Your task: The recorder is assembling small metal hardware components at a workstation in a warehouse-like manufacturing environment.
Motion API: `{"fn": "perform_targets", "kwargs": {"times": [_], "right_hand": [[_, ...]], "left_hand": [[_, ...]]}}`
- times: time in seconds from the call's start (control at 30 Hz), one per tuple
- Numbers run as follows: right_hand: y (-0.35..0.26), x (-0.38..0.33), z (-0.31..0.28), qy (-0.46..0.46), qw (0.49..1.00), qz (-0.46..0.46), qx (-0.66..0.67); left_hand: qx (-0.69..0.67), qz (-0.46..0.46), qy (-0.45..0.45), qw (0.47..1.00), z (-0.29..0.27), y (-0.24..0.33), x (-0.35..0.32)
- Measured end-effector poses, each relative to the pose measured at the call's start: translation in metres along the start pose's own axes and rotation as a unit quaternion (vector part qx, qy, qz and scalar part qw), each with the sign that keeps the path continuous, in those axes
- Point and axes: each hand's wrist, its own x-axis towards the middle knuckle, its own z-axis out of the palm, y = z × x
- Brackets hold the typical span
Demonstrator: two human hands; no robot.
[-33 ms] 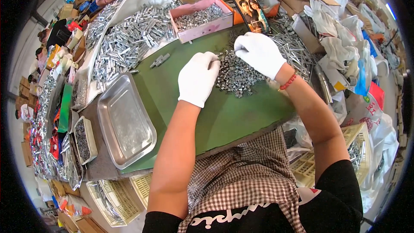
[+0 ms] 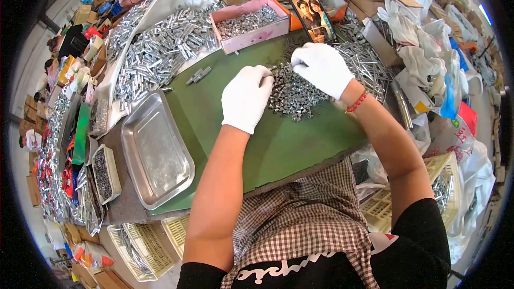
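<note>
The pile of little metal bits (image 2: 296, 98) sits between the two hands, just right of the left hand (image 2: 244, 99) and partly hidden by the right hand (image 2: 323, 68), so that one looks nearer. No clear long axis, just a rough heap. Both hands are curled with fingers bunched, can't tell if either's holding anything. Bits are shiny and chunky, gloves (image 2: 239, 108) white and soft-looking, tabletop (image 2: 289, 152) smooth green.
</note>
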Motion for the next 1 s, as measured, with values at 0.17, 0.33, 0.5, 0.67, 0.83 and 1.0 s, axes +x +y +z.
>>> {"fn": "perform_targets", "kwargs": {"times": [0.17,0.33,0.5,0.67,0.83,1.0], "right_hand": [[-0.001,0.001,-0.004,-0.037,0.999,-0.004,0.008],[0.019,0.016,-0.001,0.008,0.999,0.024,-0.023],[0.027,0.039,0.021,0.020,0.994,0.001,-0.108],[0.014,0.057,0.030,0.011,0.978,0.018,-0.206],[0.018,0.062,0.027,0.020,0.994,-0.009,-0.103],[0.034,0.059,0.013,0.049,0.996,0.038,-0.057]], "left_hand": [[0.068,0.018,-0.010,0.997,0.005,-0.001,-0.002],[0.102,0.042,-0.039,0.993,0.007,-0.001,0.000],[0.081,0.051,-0.019,0.995,0.005,0.000,0.000],[0.044,0.044,0.012,0.998,0.003,-0.001,-0.001],[0.060,0.029,0.046,0.997,0.001,0.000,-0.001],[0.085,0.004,0.091,0.992,0.003,-0.002,0.000]]}}
